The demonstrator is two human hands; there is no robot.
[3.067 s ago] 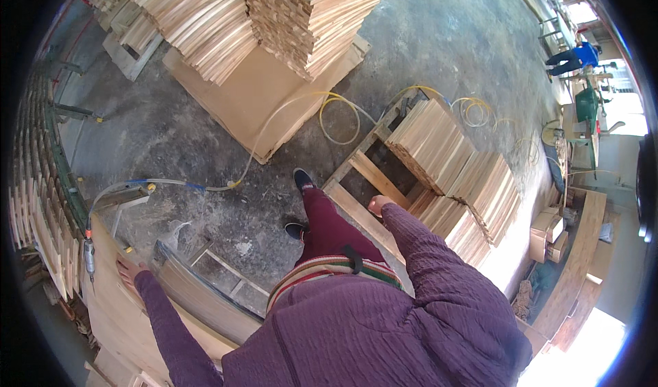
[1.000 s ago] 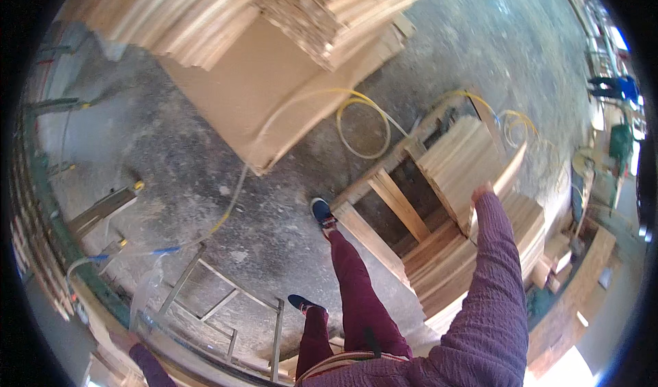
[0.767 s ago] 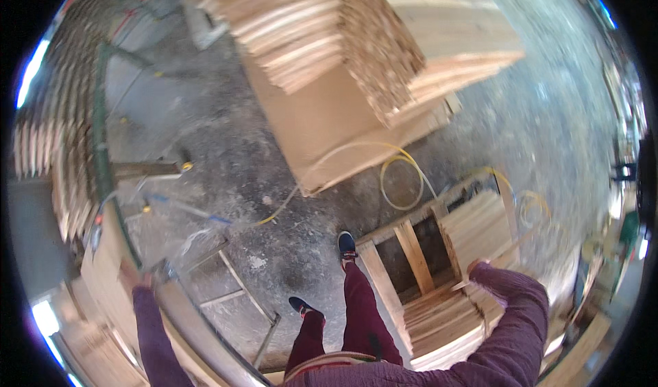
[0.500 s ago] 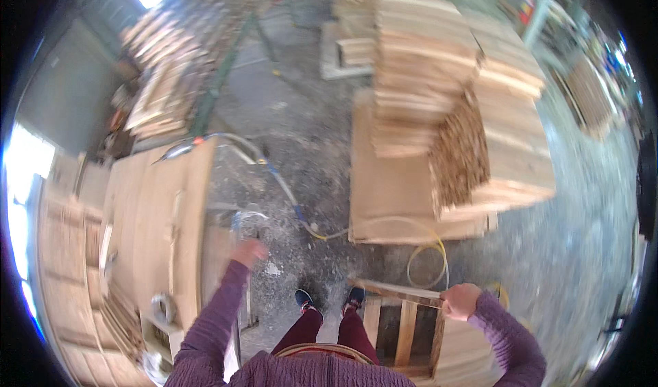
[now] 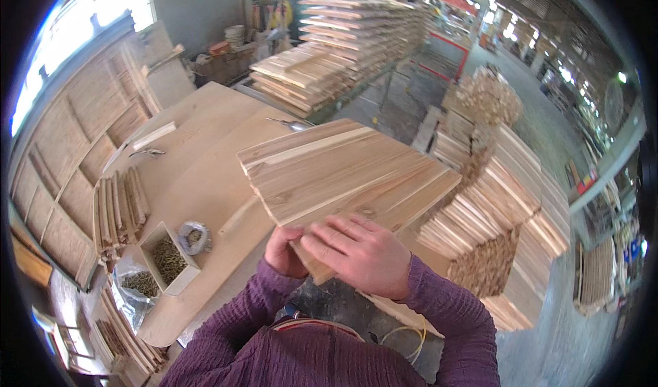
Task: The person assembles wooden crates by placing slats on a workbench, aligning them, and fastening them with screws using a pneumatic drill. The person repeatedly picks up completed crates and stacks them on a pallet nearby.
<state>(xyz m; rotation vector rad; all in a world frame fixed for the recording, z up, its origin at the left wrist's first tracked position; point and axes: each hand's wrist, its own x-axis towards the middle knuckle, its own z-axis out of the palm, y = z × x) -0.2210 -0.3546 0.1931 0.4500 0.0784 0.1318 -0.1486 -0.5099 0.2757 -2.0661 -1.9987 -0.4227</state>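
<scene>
A pale wooden panel (image 5: 343,174) with streaked grain slants in front of me, its near end at my body. My left hand (image 5: 284,251) is closed round its left edge near that end, thumb on top. Across the panel's top face lies my right hand (image 5: 353,250), fingers stretched out and pointing left; its thumb is hidden. The panel's far left part overlaps a large wooden worktable (image 5: 199,154); whether it rests there I cannot tell. A metal-tipped air tool (image 5: 296,124) shows just beyond its far edge.
On the table are a box of nails or screws (image 5: 170,260), a small bag (image 5: 195,236), pliers (image 5: 148,152) and several wooden strips (image 5: 120,209). Stacked panels (image 5: 490,215) stand at right, with more board stacks (image 5: 363,37) farther back. A yellow hose (image 5: 415,342) loops on the floor.
My view has turned left toward the table. The right hand, low at the right on a board's edge before, is now on the panel in front; the left hand, empty before, now grips it.
</scene>
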